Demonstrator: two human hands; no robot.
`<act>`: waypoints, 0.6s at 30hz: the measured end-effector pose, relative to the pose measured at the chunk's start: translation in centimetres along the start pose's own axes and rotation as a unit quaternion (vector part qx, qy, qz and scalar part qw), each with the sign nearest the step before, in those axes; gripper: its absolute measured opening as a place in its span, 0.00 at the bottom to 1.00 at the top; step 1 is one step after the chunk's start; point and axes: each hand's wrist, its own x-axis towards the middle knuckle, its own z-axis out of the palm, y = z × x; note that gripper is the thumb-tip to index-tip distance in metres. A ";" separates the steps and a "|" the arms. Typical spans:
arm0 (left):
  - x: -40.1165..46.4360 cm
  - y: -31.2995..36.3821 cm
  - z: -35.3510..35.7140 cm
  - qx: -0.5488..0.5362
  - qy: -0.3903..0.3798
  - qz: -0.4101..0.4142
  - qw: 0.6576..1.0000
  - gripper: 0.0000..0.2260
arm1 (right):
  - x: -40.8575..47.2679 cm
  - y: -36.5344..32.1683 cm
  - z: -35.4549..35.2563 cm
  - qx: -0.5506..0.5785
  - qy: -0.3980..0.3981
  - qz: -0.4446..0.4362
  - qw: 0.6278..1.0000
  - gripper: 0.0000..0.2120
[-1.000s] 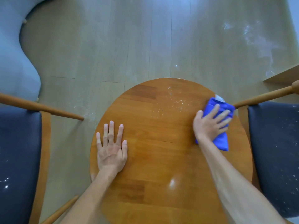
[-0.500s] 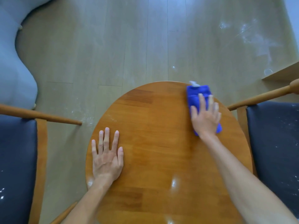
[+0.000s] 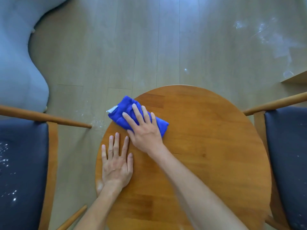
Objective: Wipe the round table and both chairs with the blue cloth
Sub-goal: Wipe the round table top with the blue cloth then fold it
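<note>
Right grip (image 3: 146, 130) lies flat with straight fingers pressing the blue cloth (image 3: 126, 113) at the round bench's (image 3: 216, 146) far-left edge; left grip (image 3: 117, 163) rests spread, palm down, just beside

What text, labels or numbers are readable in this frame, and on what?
None readable.
White tag on the blue cloth: too small and blurred to tell whether it carries print.
Round table, chair seats and wood floor: no writing visible.
</note>
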 end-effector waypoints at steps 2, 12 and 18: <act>0.0 -0.1 0.0 -0.001 -0.004 0.000 1.000 0.27 | -1.7 4.3 -0.7 -0.001 -0.001 -0.038 0.999 0.26; -0.1 0.2 0.2 -0.008 0.007 0.006 1.000 0.27 | -13.6 20.7 -7.4 0.057 0.181 0.695 0.694 0.30; 0.1 -0.1 0.4 -0.006 0.012 0.014 1.000 0.27 | -2.7 7.0 -2.1 0.019 0.103 0.465 0.879 0.28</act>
